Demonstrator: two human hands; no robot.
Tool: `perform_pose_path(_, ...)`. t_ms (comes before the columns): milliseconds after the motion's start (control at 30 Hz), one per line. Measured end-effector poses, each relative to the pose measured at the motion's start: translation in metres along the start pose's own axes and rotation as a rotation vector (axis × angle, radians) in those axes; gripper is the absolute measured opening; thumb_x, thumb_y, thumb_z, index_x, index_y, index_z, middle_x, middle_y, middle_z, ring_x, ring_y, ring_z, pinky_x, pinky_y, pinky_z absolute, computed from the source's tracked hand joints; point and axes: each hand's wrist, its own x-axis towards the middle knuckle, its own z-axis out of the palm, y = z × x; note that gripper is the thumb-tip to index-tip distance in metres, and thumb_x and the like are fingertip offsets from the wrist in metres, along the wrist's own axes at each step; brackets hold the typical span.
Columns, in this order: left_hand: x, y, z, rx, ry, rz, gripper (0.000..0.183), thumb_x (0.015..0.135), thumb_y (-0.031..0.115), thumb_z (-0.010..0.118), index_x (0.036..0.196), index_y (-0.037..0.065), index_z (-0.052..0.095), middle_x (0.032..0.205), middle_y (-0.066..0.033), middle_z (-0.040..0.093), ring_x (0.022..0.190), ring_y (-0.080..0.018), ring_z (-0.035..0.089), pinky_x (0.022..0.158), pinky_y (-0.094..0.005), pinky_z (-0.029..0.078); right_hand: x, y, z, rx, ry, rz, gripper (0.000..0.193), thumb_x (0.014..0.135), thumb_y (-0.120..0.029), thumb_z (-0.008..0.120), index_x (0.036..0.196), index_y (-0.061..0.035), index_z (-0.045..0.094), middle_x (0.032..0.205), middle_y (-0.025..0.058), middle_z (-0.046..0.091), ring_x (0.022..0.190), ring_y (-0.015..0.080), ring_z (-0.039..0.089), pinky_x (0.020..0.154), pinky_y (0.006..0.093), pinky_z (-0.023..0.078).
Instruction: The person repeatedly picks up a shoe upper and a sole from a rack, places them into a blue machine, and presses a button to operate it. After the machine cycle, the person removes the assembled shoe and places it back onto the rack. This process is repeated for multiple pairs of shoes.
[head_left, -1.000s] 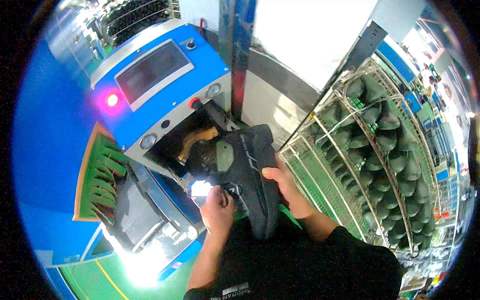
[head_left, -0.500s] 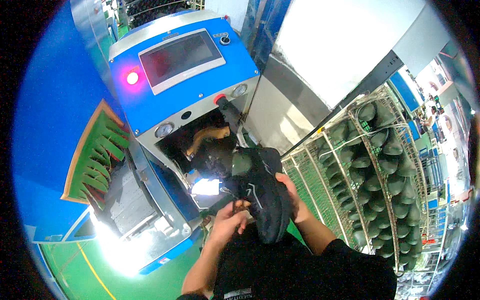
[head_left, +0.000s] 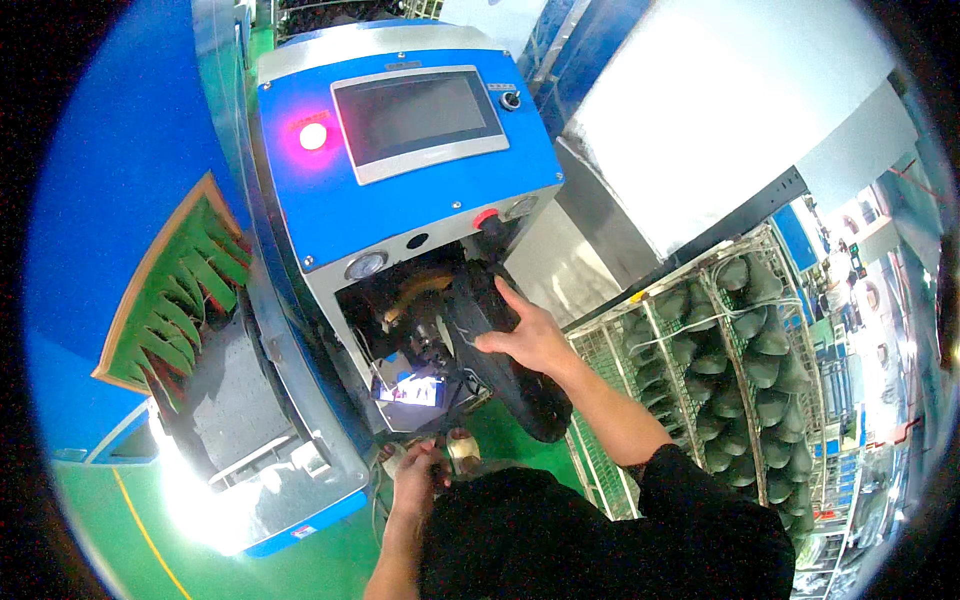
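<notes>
My right hand (head_left: 530, 338) grips a black shoe (head_left: 530, 405) from its right side, thumb and fingers over the upper. The upper end of the shoe is at the dark opening of a blue and grey machine (head_left: 400, 215), close to a curved tan part (head_left: 420, 290). The lower end points down towards me. Lower left of it, near my body, my left hand (head_left: 422, 470) is closed with the fingers bent together. Whatever it may hold is too small to make out. A brightly lit panel (head_left: 412, 388) shines below the opening.
The machine's front carries a dark screen (head_left: 420, 115), a glowing pink-white button (head_left: 313, 137), a red knob (head_left: 486, 218) and a round gauge (head_left: 366, 265). On the right stands a wire rack (head_left: 600, 375) of dark rounded pieces. A wood-edged green board (head_left: 150, 300) is left.
The shoe has moved up into the machine's opening with my right hand, which now lies over its upper. My left hand has come off the shoe and dropped towards my body. The view has shifted.
</notes>
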Motion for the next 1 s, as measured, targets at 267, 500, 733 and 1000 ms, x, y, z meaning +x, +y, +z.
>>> perform_pose_path(267, 0.030, -0.003, -0.019, -0.048, -0.009, -0.018, 0.023, 0.095, 0.016, 0.052, 0.111, 0.001, 0.061, 0.079, -0.0073, 0.061, 0.064, -0.0180, 0.058, 0.052, -0.0297, 0.047, 0.012, -0.036, 0.050, -0.705, -0.048, -0.087, 0.106, 0.073, -0.052, 0.075, 0.159, -0.0274, 0.018, 0.110, 0.0370, 0.055, 0.095, 0.0518, 0.063, 0.084, 0.0491, 0.052)
perform_pose_path(500, 0.033, 0.000, -0.033, -0.065, 0.069, -0.016, 0.014, 0.094, 0.010, 0.055, 0.102, 0.001, 0.063, 0.073, -0.0031, 0.057, 0.059, -0.0151, 0.055, 0.053, -0.0274, 0.044, 0.007, -0.031, 0.061, -0.725, 0.044, -0.128, 0.103, 0.075, -0.053, 0.074, 0.158, -0.0214, 0.021, 0.103, 0.0354, 0.056, 0.080, 0.0480, 0.065, 0.069, 0.0517, 0.056)
perform_pose_path(733, 0.027, 0.002, -0.044, -0.021, 0.128, -0.017, 0.015, 0.094, 0.015, 0.058, 0.100, 0.002, 0.062, 0.073, -0.0054, 0.059, 0.058, -0.0151, 0.054, 0.052, -0.0272, 0.042, 0.032, -0.032, 0.070, -0.736, 0.212, -0.267, 0.091, 0.075, -0.050, 0.074, 0.152, -0.0227, 0.036, 0.091, 0.0240, 0.055, 0.072, 0.0402, 0.064, 0.060, 0.0480, 0.055)
perform_pose_path(1000, 0.032, -0.006, -0.052, -0.042, 0.150, -0.041, 0.016, 0.096, 0.019, 0.057, 0.096, 0.004, 0.061, 0.070, -0.0058, 0.060, 0.056, -0.0154, 0.054, 0.051, -0.0280, 0.043, 0.023, -0.009, 0.071, -0.674, 0.257, -0.315, 0.090, 0.072, -0.046, 0.077, 0.151, -0.0243, 0.039, 0.087, 0.0200, 0.052, 0.070, 0.0372, 0.060, 0.058, 0.0470, 0.053)
